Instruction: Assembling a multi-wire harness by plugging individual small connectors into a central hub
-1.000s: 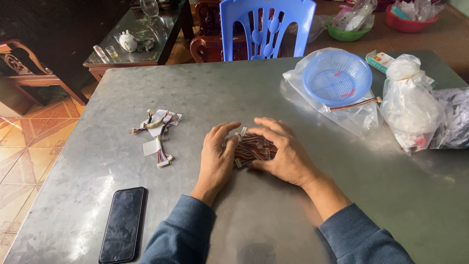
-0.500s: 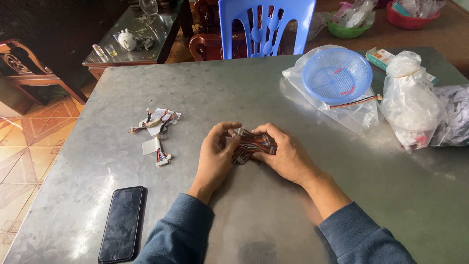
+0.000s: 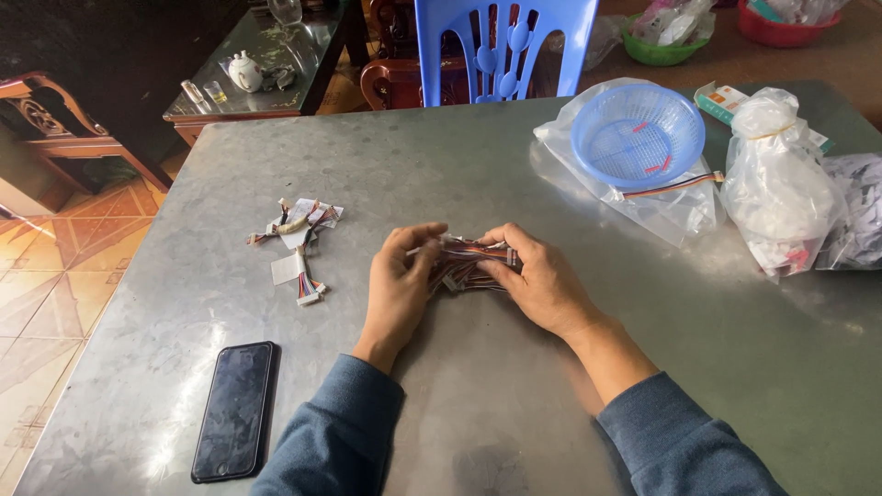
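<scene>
**Both hands gathered on one bundle of wires, a small heap set aside**

The bundle of coloured wires (image 3: 467, 266) sits at the middle of the grey metal table (image 3: 459, 165), pinched from both sides. The left hand (image 3: 401, 280) curls its fingers onto the bundle's left end; the right hand (image 3: 542, 283) closes over its right end, thumb and fingers wrapped on the strands. Both hold the same bundle, and it rests on or just above the tabletop.

As for progress, I judge the work to be partway: left of the bundle, well apart, lies a small heap of short wire pieces with white connectors (image 3: 297, 241), while the bundle in hand looks whole. How many pieces are left cannot be told.

Nearer the person and left of the bundle lies a dark phone (image 3: 235, 409), face up. Beyond the bundle to the right, a blue plastic basket (image 3: 638, 136) sits on a clear bag, with a few wires in it, and a knotted clear bag (image 3: 776, 184) stands further right. A blue chair (image 3: 503, 46) stands at the far edge. Nothing lies between the hands and the heap or the basket.
</scene>
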